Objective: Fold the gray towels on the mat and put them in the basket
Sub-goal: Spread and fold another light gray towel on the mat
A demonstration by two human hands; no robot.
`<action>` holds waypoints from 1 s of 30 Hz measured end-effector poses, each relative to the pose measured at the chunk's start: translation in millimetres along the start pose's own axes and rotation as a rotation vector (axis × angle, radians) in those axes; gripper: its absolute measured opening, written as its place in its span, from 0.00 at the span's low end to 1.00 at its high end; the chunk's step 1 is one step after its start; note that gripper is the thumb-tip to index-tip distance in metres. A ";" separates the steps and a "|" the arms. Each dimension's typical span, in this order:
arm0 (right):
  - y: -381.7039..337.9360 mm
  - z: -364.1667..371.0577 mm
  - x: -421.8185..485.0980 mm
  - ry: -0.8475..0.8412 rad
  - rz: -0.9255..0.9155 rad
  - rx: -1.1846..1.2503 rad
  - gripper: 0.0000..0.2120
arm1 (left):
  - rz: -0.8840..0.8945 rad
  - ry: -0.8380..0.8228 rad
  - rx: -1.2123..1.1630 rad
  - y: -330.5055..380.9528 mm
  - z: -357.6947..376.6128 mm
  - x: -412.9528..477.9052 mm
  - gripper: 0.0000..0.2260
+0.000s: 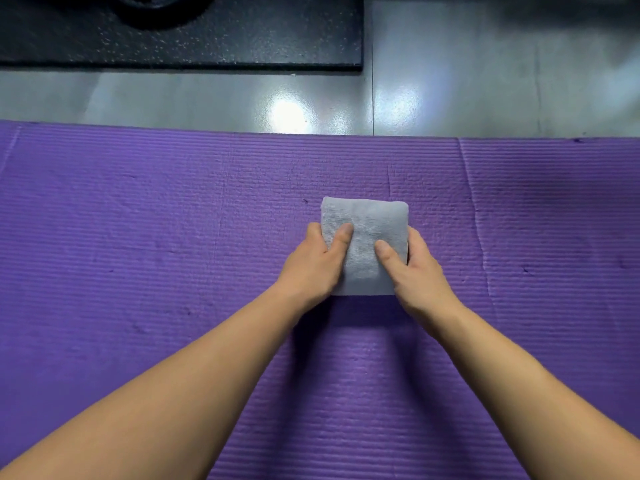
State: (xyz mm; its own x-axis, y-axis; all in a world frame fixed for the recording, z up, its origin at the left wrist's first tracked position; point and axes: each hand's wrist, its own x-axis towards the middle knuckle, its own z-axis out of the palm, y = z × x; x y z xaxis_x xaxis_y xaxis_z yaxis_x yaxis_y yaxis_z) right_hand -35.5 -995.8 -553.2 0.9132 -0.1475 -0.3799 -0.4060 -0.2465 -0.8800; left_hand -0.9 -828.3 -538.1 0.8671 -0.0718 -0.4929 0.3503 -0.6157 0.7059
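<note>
a ribbed purple yoga mat (138, 237) fills most of the view from edge to edge, its surface marked with small dents and creases. beyond its far edge lies a glossy gray tiled floor (485, 81) with bright patches of reflected light. at the top left a black speckled rubber mat (277, 36) sits on that floor, with a dark rounded object on it that the frame cuts off. two bare forearms reach in from the bottom corners and meet right of the mat's centre. there a gray towel (367, 220), folded into a small thick rectangle, lies flat on the purple mat between the two hands. the left hand (313, 263) grips the towel's left side and the right hand (415, 271) grips its right side, both over the near half of the bundle. the far half, with its rounded corners, shows clear of them. each thumb (341, 237) presses down on the top face, angled inward toward the other. the remaining fingers curl round the towel's side edges and are mostly hidden.
</note>
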 end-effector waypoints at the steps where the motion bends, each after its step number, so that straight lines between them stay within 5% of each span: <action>1: -2.9 0.9 0.7 0.031 -0.010 -0.073 0.21 | -0.022 -0.011 0.021 0.8 0.3 1.7 0.29; 15: -24.5 12.7 18.6 -0.007 0.279 -0.592 0.29 | -0.202 0.133 0.389 14.5 12.0 12.0 0.35; 20: -22.4 6.4 27.7 0.017 0.318 -0.466 0.33 | -0.273 0.061 0.227 13.0 6.6 18.6 0.38; 25: -20.1 -6.6 31.1 -0.036 0.361 -0.183 0.32 | -0.391 -0.098 -0.211 8.4 -2.9 15.1 0.55; 30: -16.6 8.7 8.2 0.042 0.220 -0.095 0.20 | -0.365 -0.084 -0.363 -4.3 -7.9 3.8 0.42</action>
State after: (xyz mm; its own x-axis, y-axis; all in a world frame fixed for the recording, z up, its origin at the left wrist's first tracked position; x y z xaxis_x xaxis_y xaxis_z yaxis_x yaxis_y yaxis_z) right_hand -20.9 -984.6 -544.2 0.8006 -0.2471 -0.5459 -0.5987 -0.2925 -0.7457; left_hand 3.8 -819.7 -539.0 0.6390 0.0248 -0.7688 0.7378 -0.3021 0.6036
